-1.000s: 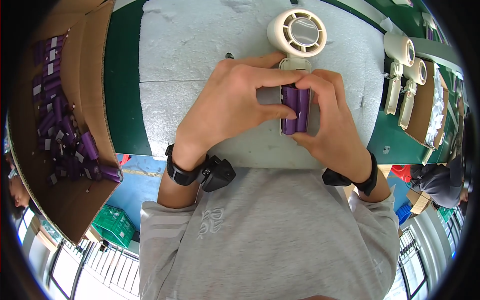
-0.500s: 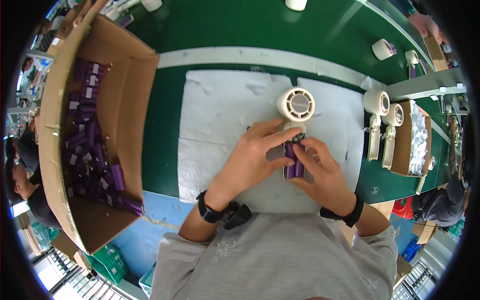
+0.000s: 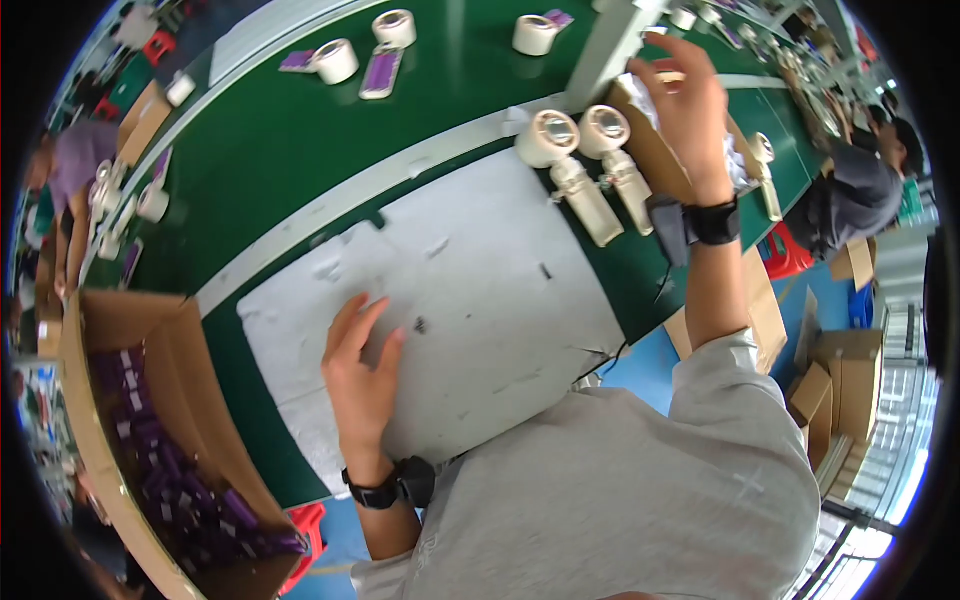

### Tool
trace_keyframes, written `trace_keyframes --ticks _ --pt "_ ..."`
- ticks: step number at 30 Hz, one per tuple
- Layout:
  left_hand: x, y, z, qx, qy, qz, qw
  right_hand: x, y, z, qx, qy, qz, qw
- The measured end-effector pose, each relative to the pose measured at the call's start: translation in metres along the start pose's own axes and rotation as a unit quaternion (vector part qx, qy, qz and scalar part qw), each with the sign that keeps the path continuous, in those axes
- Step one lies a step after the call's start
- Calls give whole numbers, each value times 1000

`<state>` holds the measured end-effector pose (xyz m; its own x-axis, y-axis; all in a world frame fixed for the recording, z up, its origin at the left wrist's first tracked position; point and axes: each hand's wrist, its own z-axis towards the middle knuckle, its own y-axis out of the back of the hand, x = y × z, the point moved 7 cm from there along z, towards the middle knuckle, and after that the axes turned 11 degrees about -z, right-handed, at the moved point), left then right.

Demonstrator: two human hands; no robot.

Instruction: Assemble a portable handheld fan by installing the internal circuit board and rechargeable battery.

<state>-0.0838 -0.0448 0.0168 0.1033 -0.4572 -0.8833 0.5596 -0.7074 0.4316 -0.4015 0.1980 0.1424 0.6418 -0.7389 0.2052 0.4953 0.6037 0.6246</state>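
Observation:
My left hand (image 3: 362,380) hovers low over the white foam mat (image 3: 480,290), its fingers apart and nothing in them. Far to the right, my right hand (image 3: 697,120) is raised over a small cardboard box (image 3: 652,150) of white pieces, beside a grey post. Its fingers are bent but apart, and no held thing shows between them. Two cream handheld fans (image 3: 585,205) (image 3: 625,185) lie just left of that box. Across the green surface, another fan (image 3: 381,72) has purple battery cells showing in its open handle.
A large cardboard box (image 3: 225,410) with many purple battery packs (image 3: 165,470) stands at the left. A pale rail (image 3: 400,170) crosses behind the mat. More fan parts (image 3: 335,62) lie beyond it, near the grey post (image 3: 610,60). Other people work at both sides.
My hands have parted from the fan with purple cells, which is gone from the mat. My right hand has swung to the far right, and the view has turned rightward.

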Motion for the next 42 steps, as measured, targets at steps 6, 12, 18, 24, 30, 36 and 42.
trace_keyframes --ticks 6,12,18,24,30,36,42 --pt "-6 5 -5 -19 6 63 998 -383 40 -54 201 -177 -300 915" --pt "5 5 -1 -19 19 -30 999 -555 10 -177 269 -155 -212 927" --pt "6 100 -17 -151 95 32 983 -482 63 -173 54 -316 99 942" --pt "91 302 -6 -368 67 354 857 -130 100 -111 204 -211 218 931" --pt "134 392 11 -398 170 566 702 123 10 -137 371 101 123 915" --pt "166 449 49 -313 205 465 802 163 -3 -181 424 153 169 877" --pt "206 479 65 -322 204 351 855 162 -1 -177 450 157 208 854"
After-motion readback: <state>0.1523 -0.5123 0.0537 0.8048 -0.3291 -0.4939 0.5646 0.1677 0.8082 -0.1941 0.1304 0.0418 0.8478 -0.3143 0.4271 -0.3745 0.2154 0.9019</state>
